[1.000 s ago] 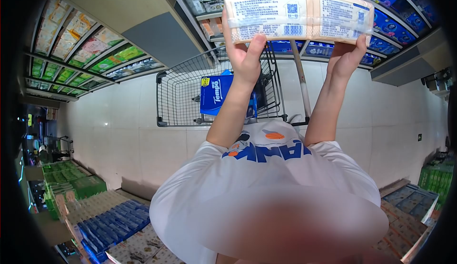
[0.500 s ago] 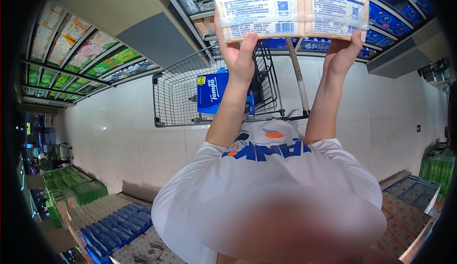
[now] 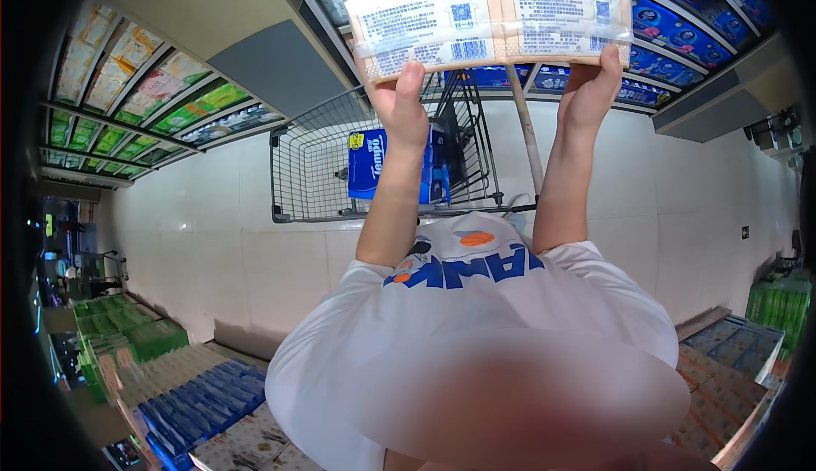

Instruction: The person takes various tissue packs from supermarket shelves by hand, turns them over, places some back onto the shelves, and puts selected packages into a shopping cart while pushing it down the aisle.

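A pale peach, wide plastic-wrapped tissue pack (image 3: pixel 501 20) with two printed panels, barcodes and clear tape is held up at the top of the head view. My left hand (image 3: pixel 401 107) grips its lower left corner, thumb on the printed face. On the lower right corner my right hand (image 3: pixel 592 88) is closed the same way, its thumb in front and its fingers behind. Below the pack stands a wire shopping cart (image 3: pixel 297 165). In the cart lies a blue Tempo pack (image 3: pixel 364 169), partly covered by my left forearm.
Shelves of blue packs (image 3: pixel 671 25) rise at the upper right. More shelves with green and white packs (image 3: pixel 127 71) stand at the left. Stacked blue packs (image 3: pixel 200 403) and green packs (image 3: pixel 144 326) fill displays behind on the left. Orange-white boxes (image 3: pixel 722 394) stand behind on the right.
Both hands have shifted the tissue pack to the left, keeping hold of it at both ends. The cart has moved only slightly in view.
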Demonstrator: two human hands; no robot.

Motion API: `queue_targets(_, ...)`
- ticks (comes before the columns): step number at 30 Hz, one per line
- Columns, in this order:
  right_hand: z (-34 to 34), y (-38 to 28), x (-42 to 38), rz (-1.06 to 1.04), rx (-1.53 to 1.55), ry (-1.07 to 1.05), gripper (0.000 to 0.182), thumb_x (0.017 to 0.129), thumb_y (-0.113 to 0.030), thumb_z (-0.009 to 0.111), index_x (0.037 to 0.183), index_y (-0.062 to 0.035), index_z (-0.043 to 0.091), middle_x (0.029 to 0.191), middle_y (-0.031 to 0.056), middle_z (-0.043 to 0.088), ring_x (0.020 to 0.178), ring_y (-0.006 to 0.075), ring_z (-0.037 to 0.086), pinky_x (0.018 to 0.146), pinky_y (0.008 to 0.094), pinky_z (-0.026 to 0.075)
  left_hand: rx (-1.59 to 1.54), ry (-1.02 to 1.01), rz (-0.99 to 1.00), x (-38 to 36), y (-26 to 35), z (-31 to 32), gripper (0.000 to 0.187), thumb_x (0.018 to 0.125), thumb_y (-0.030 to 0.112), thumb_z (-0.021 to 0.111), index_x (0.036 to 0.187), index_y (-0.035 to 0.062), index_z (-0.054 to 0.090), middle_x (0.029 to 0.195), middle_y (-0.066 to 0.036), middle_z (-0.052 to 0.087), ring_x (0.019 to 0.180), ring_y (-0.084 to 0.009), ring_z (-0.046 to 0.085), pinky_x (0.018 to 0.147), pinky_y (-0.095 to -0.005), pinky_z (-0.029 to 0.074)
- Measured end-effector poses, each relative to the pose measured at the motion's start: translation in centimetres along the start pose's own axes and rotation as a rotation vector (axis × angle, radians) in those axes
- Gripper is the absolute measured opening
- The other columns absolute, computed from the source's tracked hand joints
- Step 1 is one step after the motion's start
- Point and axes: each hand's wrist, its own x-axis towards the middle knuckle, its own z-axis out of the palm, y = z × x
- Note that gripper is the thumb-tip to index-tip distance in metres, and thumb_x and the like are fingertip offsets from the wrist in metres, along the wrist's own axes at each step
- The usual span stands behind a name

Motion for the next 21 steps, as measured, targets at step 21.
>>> queue_targets(21, -0.3, -0.5, -0.2, 0.019, -0.009, -0.028, 0.047, 0.096, -0.033, 0.042, 0.128, 0.0007, 0.045, 0.117, 0.0133, 0.057, 0.108, 0.0191, 0.057, 0.092, 0.0327, 0.045, 0.032, -0.016, 0.029, 0.3, -0.1, 0.1, 0.062, 0.082, 0.021, 0.063, 0.132, -0.0019, 0.035, 0.121, -0.013, 0.051, 0.111, -0.0185, 0.05, 0.099, -0.0336, 0.038)
